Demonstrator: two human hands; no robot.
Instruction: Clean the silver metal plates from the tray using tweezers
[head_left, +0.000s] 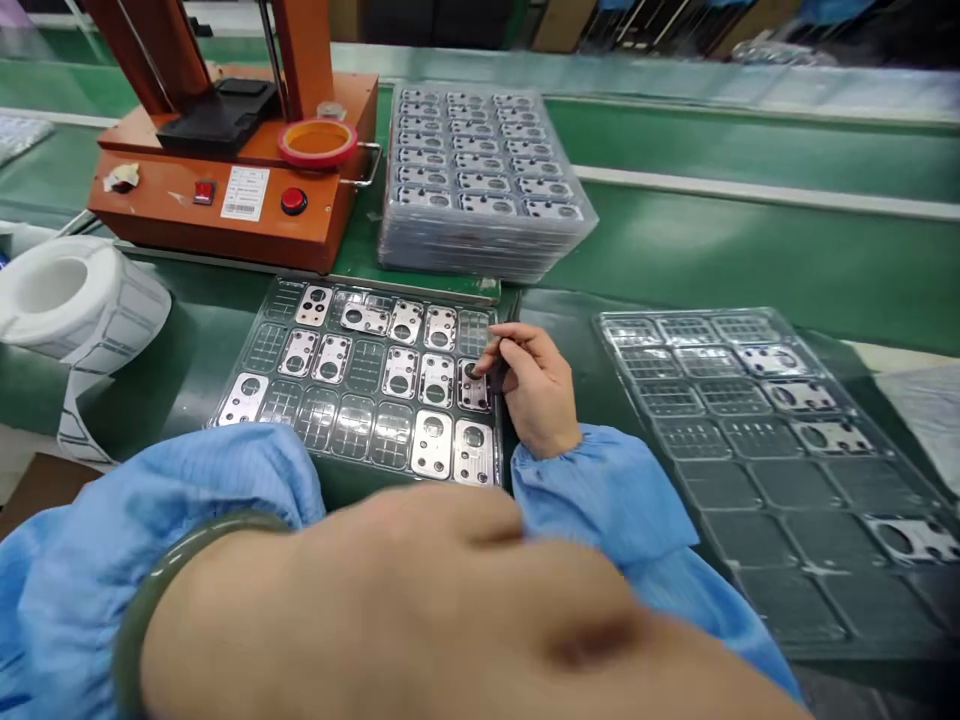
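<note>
My left hand [420, 600] crosses the foreground, large and blurred, a green bangle [131, 620] at its wrist; its fingers cannot be made out. At the right edge of a clear compartment tray [367, 365], my right hand [538, 390] has its fingers drawn together beside a metal plate [474, 386]. Whatever is between those fingertips is too small to name. Several silver plates with round holes lie in this tray, among bare compartments. Another clear tray [757, 436] on the right carries a few similar plates, mostly along its right column.
Behind the near tray stands a stack of filled trays [484, 235]. An orange machine [225, 205] with a red button is at the back left, a tape roll [317, 143] resting on it. A roll of white labels [82, 295] sits at the left.
</note>
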